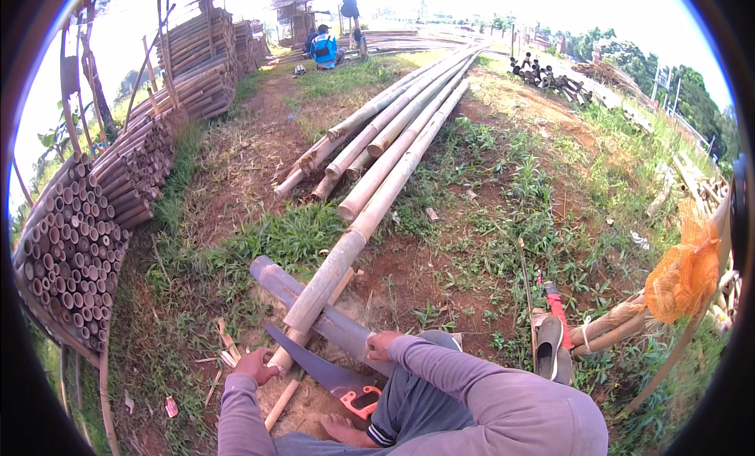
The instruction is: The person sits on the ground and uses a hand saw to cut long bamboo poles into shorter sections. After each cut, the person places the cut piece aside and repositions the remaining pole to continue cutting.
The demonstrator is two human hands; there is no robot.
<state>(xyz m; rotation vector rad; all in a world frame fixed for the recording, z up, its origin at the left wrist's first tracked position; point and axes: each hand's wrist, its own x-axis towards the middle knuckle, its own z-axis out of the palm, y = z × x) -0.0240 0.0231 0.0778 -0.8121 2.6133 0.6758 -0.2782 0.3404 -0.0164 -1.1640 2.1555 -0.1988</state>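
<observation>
A long bamboo pole [338,267] runs away from me, its near end resting across a thick grey pole section [346,330]. My right hand [383,346] is closed on that section, near its right end. Beside the bamboo's near end, my left hand [255,365] has its fingers bent against a pale piece next to a thin bamboo stick [285,395]; what it grips is hard to make out. Between my hands lies a handsaw [318,369] with an orange handle [362,401], held by neither hand. My bare foot [342,429] is close to the handle.
More bamboo poles [393,129] lie ahead. Stacked bamboo [71,259] lines the left side. To the right are a shoe [548,342], a red-handled tool [557,310] and an orange net bag [683,271]. Another person [323,48] sits far off in blue.
</observation>
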